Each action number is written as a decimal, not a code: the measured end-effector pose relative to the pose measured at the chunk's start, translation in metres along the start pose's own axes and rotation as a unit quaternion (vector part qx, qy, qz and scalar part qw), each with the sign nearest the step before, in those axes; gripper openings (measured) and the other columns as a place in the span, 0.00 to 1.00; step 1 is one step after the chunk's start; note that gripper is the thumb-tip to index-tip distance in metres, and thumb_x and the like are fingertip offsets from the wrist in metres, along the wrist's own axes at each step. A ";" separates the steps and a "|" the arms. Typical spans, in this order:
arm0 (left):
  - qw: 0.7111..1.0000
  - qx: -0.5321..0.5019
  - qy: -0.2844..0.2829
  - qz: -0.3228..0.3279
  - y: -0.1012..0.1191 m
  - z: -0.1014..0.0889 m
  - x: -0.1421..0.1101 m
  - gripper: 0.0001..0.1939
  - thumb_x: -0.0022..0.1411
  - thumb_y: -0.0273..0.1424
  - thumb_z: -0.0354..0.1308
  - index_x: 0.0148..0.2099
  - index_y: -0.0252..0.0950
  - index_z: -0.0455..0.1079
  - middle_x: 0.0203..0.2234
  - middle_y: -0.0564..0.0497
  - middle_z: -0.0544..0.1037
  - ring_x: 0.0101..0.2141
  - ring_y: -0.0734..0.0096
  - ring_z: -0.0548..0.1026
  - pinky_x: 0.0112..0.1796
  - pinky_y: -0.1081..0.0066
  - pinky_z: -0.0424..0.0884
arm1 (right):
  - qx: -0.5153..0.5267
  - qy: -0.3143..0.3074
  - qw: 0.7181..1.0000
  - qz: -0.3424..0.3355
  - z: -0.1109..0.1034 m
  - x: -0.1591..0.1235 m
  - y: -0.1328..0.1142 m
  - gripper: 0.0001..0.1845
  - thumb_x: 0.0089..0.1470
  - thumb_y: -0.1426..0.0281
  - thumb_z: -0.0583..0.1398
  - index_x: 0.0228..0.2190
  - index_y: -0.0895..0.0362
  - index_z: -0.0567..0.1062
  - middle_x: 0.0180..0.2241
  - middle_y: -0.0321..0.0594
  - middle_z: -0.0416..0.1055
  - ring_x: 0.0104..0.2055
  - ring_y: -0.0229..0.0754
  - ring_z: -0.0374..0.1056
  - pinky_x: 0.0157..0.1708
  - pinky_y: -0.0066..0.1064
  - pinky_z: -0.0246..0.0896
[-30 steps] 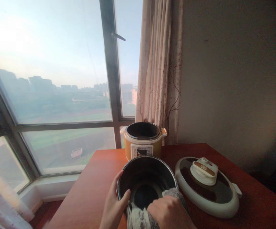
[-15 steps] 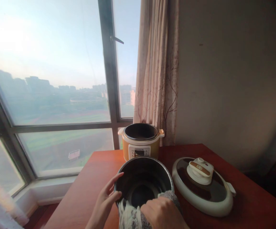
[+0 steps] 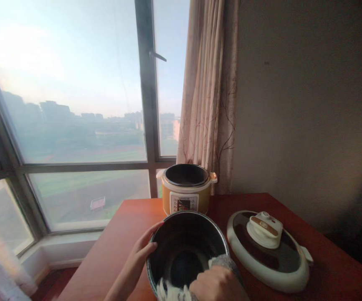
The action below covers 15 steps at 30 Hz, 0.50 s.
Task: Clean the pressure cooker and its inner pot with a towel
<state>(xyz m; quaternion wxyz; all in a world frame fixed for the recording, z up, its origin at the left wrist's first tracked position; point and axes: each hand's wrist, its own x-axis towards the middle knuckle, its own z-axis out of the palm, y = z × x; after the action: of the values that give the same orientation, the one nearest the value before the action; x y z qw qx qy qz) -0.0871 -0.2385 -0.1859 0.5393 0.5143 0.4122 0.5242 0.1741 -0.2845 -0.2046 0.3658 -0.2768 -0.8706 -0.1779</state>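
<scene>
Black inside, the pot [image 3: 187, 246] is right in front of you above the reddish table [image 3: 127, 223], its mouth turned your way (whether its base touches the wood is hidden). Your left hand [image 3: 141, 251] grips the pot's left rim, thumb hooked over the edge. Your right hand [image 3: 213, 284], at the pot's near right, is curled closed around a grey-and-white cloth [image 3: 173, 293] that bunches along its near side. Beyond the pot stands the cooker [image 3: 185, 192], uncovered; right of the pot lies the lid [image 3: 270, 255], handle up.
</scene>
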 end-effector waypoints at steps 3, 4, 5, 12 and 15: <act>0.990 0.094 0.100 0.041 -0.015 0.001 -0.011 0.31 0.55 0.50 0.63 0.56 0.39 0.75 0.56 0.43 0.77 0.60 0.44 0.68 0.60 0.50 0.64 | -0.001 0.051 0.999 -0.004 -0.004 0.007 -0.003 0.26 0.69 0.63 0.43 0.20 0.53 0.61 0.16 0.30 0.60 0.17 0.38 0.53 0.22 0.37 0.35; 0.980 0.140 0.130 0.060 -0.016 0.002 -0.017 0.29 0.56 0.50 0.62 0.55 0.40 0.76 0.58 0.43 0.75 0.61 0.44 0.67 0.59 0.50 0.65 | -0.003 0.058 0.998 -0.005 -0.006 0.009 -0.004 0.28 0.70 0.63 0.40 0.19 0.53 0.61 0.15 0.30 0.60 0.17 0.38 0.53 0.22 0.37 0.35; 0.966 0.188 0.152 0.087 -0.016 0.004 -0.024 0.28 0.57 0.49 0.62 0.55 0.41 0.76 0.60 0.43 0.72 0.63 0.44 0.65 0.60 0.49 0.64 | -0.006 0.064 0.998 -0.005 -0.008 0.011 -0.005 0.29 0.71 0.64 0.38 0.19 0.53 0.61 0.15 0.31 0.59 0.17 0.38 0.52 0.22 0.37 0.35; 0.908 0.353 0.084 0.211 -0.012 0.025 -0.057 0.20 0.64 0.35 0.55 0.56 0.47 0.75 0.62 0.45 0.71 0.64 0.49 0.64 0.61 0.47 0.61 | -0.021 0.060 0.998 0.002 -0.015 0.018 -0.007 0.33 0.72 0.62 0.32 0.20 0.53 0.61 0.16 0.31 0.60 0.17 0.38 0.54 0.23 0.37 0.37; 0.918 0.321 0.087 0.216 -0.012 0.026 -0.056 0.20 0.65 0.34 0.53 0.56 0.45 0.75 0.63 0.44 0.69 0.62 0.50 0.67 0.59 0.50 0.64 | -0.027 0.047 0.999 -0.001 -0.015 0.016 -0.007 0.34 0.71 0.56 0.31 0.20 0.53 0.61 0.16 0.31 0.60 0.17 0.38 0.54 0.22 0.37 0.37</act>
<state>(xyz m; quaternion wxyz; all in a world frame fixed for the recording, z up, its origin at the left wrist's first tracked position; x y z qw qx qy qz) -0.0664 -0.2965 -0.1998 0.1806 0.6890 0.4822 0.5100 0.1684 -0.2924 -0.1834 0.3983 -0.2772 -0.8476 -0.2147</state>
